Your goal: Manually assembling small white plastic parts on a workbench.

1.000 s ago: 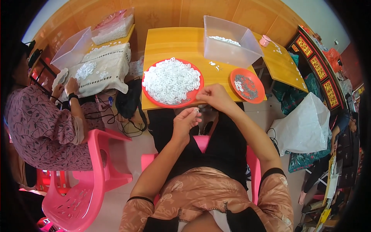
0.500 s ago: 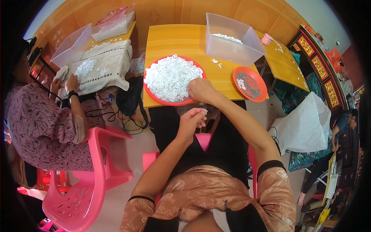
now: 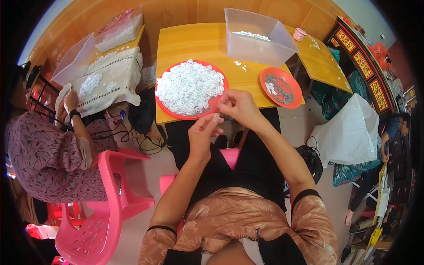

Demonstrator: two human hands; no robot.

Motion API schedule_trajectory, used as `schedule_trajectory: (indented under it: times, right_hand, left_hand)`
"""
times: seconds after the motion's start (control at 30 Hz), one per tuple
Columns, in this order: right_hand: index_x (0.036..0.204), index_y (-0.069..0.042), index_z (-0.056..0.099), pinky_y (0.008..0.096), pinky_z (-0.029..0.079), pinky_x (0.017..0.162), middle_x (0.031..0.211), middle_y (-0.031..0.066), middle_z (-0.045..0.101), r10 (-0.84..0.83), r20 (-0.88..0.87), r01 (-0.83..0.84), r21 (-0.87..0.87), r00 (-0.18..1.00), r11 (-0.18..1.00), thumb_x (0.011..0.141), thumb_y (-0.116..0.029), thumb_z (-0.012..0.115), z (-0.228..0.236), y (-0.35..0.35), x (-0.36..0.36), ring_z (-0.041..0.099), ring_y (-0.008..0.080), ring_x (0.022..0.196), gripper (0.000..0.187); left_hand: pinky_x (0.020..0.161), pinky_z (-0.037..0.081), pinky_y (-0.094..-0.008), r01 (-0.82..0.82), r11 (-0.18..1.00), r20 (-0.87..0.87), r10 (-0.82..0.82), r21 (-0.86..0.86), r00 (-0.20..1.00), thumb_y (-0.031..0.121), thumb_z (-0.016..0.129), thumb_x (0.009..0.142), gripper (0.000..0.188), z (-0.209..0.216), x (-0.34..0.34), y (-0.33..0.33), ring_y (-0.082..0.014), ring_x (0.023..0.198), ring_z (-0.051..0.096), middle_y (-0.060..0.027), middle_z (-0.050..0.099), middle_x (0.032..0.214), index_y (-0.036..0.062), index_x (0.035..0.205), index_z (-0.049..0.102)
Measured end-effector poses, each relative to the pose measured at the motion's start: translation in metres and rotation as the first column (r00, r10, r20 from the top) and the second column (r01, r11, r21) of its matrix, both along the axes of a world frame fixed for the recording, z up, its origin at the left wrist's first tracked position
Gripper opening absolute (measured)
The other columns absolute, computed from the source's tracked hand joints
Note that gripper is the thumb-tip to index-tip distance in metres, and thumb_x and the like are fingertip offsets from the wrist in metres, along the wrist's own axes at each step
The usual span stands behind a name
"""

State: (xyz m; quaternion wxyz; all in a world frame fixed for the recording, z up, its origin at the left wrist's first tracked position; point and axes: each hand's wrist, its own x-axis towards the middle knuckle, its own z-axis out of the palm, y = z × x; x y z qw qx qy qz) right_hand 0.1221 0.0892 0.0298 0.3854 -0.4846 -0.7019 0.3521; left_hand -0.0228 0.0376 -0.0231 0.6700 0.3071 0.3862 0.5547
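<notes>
On the yellow table (image 3: 194, 39), the red tray (image 3: 185, 116) sits at eleven o'clock from your hands. Your left hand (image 3: 202, 136) pinches a small white piece (image 3: 217, 116) just off your right hand (image 3: 240, 108), at its eight o'clock; whether that grips anything, I cannot tell.

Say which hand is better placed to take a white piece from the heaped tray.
Probably the right hand: it is close to the red tray and its heaped white pieces. The left hand sits nearer the body, seemingly pinching a small white piece.
</notes>
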Motion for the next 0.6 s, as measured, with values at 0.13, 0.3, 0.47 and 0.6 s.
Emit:
schedule_trajectory:
  times: [0.13,0.3,0.47,0.6]
  right_hand:
    - [0.09,0.0,0.067,0.019,0.037,0.048,0.058,-0.0023,0.054,-0.028,-0.094,0.021,-0.077,0.995,0.997,0.08,-0.006,0.061,-0.006,-0.033,0.01,0.045,0.0025,0.052,0.013]
    - [0.093,0.004,0.065,0.0182,0.044,0.058,0.072,0.0015,0.063,-0.052,-0.402,-0.014,-0.159,0.914,0.987,0.082,-0.003,0.06,-0.013,-0.047,0.008,0.057,0.006,0.063,0.014]
    - [0.096,0.006,0.063,0.0209,0.05,0.071,0.087,0.0096,0.066,-0.092,-0.521,-0.046,-0.246,0.849,0.968,0.083,-0.001,0.059,-0.012,-0.053,0.007,0.064,0.0112,0.08,0.016]
    - [0.096,0.006,0.063,0.0215,0.05,0.069,0.085,0.0095,0.066,-0.114,-0.498,0.026,-0.179,0.86,0.983,0.082,0.0,0.059,-0.02,-0.054,0.003,0.063,0.0116,0.078,0.015]
  left_hand:
    - [0.057,0.041,-0.0181,-0.017,0.999,-0.004,0.017,0.033,1.0,0.014,0.061,0.085,0.02,0.009,-0.003,-0.002,-0.0073,0.064,0.058,-0.0067,0.067,0.088,0.0017,0.101,0.062]
    - [0.057,0.042,-0.0176,0.001,1.0,-0.006,-0.001,0.018,1.0,0.013,0.061,0.085,0.02,0.013,0.0,-0.006,-0.0072,0.065,0.058,-0.0067,0.067,0.088,0.002,0.102,0.062]
    - [0.059,0.044,-0.0176,-0.005,1.0,0.034,0.006,-0.015,0.999,0.012,0.061,0.086,0.02,0.013,0.0,-0.007,-0.0077,0.066,0.059,-0.0064,0.066,0.089,0.0014,0.103,0.061]
    - [0.06,0.045,-0.0179,0.004,1.0,0.036,-0.003,-0.013,0.999,0.012,0.061,0.085,0.02,0.014,0.001,-0.007,-0.0082,0.067,0.059,-0.0064,0.066,0.089,0.0013,0.102,0.061]
